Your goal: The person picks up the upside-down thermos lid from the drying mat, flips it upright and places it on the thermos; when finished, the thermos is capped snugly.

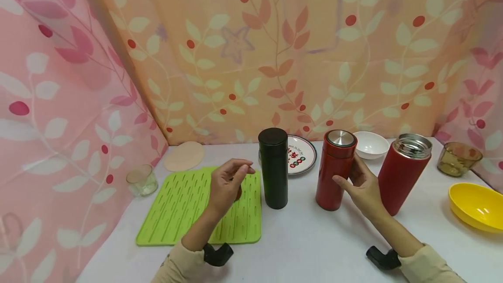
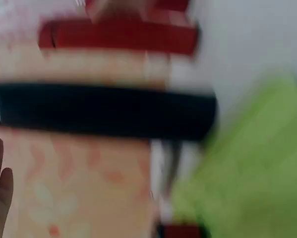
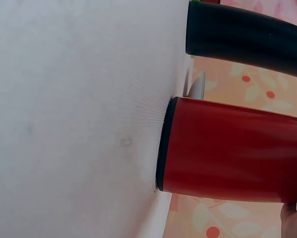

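Note:
My right hand (image 1: 364, 189) grips a red thermos (image 1: 329, 189) with a steel-topped lid, thumb on its near side and the other fingers behind. The thermos stands upright on the table, its dark base showing in the right wrist view. Raised over a green drying mat (image 1: 173, 213), my left hand (image 1: 225, 184) has loosely bent fingers and holds nothing. Just right of it stands a black thermos (image 1: 275, 178) with its lid on, apart from the hand. A small dark red object (image 1: 239, 193) lies on the mat, mostly hidden behind the left hand.
Right of my right hand stands a wider red thermos (image 1: 402, 178), its steel mouth uncovered. Behind are a printed plate (image 1: 308, 147) and a white bowl (image 1: 371, 145). A yellow bowl (image 1: 475, 206) and amber glass bowl (image 1: 457, 158) sit far right; a clear glass (image 1: 142, 180) stands left.

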Motion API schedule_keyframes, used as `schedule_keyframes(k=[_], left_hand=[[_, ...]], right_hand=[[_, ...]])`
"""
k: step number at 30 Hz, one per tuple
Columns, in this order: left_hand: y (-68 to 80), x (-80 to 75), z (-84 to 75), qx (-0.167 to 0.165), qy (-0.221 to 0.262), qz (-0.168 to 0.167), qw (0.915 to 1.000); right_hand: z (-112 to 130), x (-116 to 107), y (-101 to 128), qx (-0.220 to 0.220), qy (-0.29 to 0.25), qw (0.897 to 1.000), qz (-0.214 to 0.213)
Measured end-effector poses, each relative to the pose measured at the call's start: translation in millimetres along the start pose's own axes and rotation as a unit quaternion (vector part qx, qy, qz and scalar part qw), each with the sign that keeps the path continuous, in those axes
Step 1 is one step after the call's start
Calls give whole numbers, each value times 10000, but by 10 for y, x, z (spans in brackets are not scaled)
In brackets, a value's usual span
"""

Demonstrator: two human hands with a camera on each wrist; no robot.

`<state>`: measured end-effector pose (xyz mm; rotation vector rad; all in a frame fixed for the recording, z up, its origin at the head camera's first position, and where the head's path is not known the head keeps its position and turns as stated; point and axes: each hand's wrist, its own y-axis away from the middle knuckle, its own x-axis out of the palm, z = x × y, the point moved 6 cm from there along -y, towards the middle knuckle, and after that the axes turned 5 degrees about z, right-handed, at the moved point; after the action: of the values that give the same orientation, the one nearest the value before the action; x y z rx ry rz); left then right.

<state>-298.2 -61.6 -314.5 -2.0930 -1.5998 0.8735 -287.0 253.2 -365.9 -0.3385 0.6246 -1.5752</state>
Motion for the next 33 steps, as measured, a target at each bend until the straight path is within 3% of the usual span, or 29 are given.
schedule_keyframes(k=[3, 6, 9, 11, 12, 18, 26, 30, 33], left_hand=[[95, -319, 357, -772, -1160, 13, 9902], [215, -480, 719, -1917, -1904, 523, 9614], [326, -537, 988, -2808, -2271, 1088, 9262], [372, -539, 1096, -3111, -2289, 1293, 9133], [387, -534, 1138, -3171, -2239, 1342, 9118], [413, -522, 1243, -2989, -2025, 1092, 9261], [396, -563, 1242, -2685, -1854, 541, 9437], [338, -637, 1138, -2466, -1500, 0, 9575], [235, -672, 944, -1885, -1233, -303, 9738]], right_hand=[[4, 23, -8, -21, -22, 10000, 25], [1, 9, -6, 25, -82, 10000, -7], [-6, 5, -6, 45, -150, 9999, -3], [-8, 7, -3, 22, -192, 9998, 18], [-9, 8, -1, 12, -189, 9998, 19], [-10, 5, 7, 11, 29, 10000, 7], [34, -6, 14, 70, 215, 9997, -112], [166, -39, 11, -339, 7, 9985, -428], [322, -74, 12, -851, -130, 9936, -737]])
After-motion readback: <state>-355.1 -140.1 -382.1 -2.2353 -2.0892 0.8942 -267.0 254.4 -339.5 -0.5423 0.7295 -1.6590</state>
